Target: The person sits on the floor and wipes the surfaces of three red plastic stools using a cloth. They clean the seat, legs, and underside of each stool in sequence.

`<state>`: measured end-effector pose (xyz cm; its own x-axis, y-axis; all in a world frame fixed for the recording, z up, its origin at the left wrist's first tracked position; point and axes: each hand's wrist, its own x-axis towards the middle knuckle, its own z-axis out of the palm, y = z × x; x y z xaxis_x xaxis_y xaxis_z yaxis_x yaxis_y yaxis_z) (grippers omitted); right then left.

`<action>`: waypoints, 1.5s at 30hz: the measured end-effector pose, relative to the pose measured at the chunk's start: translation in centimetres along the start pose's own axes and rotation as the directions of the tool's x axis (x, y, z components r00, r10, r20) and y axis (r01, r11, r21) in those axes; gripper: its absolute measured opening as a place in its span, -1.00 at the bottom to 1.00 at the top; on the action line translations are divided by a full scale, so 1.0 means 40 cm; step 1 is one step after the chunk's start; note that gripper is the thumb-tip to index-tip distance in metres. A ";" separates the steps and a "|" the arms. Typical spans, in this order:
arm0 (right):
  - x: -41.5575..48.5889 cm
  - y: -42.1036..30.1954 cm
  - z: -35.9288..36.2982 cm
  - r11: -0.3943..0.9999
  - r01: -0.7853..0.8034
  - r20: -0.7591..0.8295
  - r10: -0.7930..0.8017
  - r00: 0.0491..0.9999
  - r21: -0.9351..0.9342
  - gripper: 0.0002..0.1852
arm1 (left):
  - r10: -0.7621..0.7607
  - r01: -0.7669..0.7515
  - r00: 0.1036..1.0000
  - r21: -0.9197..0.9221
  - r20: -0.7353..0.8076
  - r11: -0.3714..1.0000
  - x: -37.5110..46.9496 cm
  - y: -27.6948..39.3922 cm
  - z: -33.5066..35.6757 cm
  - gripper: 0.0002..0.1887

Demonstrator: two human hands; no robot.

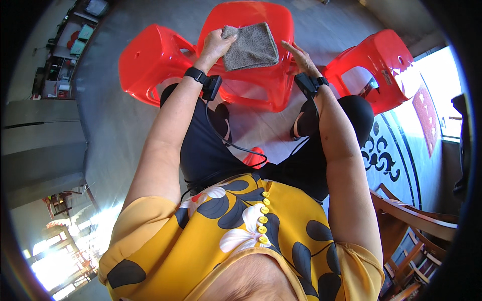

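My left hand [218,46] pinches the left edge of a folded grey terry cloth [251,48]. The cloth lies spread as a rough square over the front part of a red plastic stool seat [246,15]. At the right side of this stool is my right hand [301,58], with its fingers apart and no object in it. Its fingers are by the seat's right edge; whether they touch it is hard to tell. Part of the seat under the cloth is hidden.
Red plastic stools stand at the left [145,62] and right [388,71]. Black cables [241,147] run from wrist-worn devices [212,87] across my lap. Wooden chairs [414,220] are at lower right, shelves with goods [62,60] at upper left. A bright doorway is at right.
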<state>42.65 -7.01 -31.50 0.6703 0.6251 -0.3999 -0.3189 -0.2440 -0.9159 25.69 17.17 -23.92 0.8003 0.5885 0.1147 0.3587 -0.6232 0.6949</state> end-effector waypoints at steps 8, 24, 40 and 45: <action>-0.082 -0.069 0.032 0.994 -0.046 -0.039 0.050 0.998 0.098 -0.05 | 0.141 -0.128 0.974 0.087 -0.176 0.988 0.014 -0.010 -0.018 -0.54; -0.044 -0.031 0.082 0.975 0.157 -0.040 -0.153 0.987 0.157 -0.19 | 0.406 -0.468 0.883 0.478 0.234 0.743 -0.110 0.076 0.035 -0.10; -0.048 -0.029 0.084 0.985 0.150 -0.088 -0.142 0.986 0.084 0.17 | 0.227 -0.469 0.866 0.567 0.445 0.677 0.172 0.007 0.001 -0.20; -0.023 -0.011 0.083 0.981 0.173 -0.075 -0.167 0.983 0.082 0.21 | -0.016 -0.168 0.951 0.563 0.307 0.810 0.274 0.051 0.048 -0.12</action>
<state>39.94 -5.03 -30.60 0.7626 0.5995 -0.2428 -0.2521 -0.0703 -0.9652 36.10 21.38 -22.60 0.9033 0.4118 -0.1203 0.4263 -0.8931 0.1440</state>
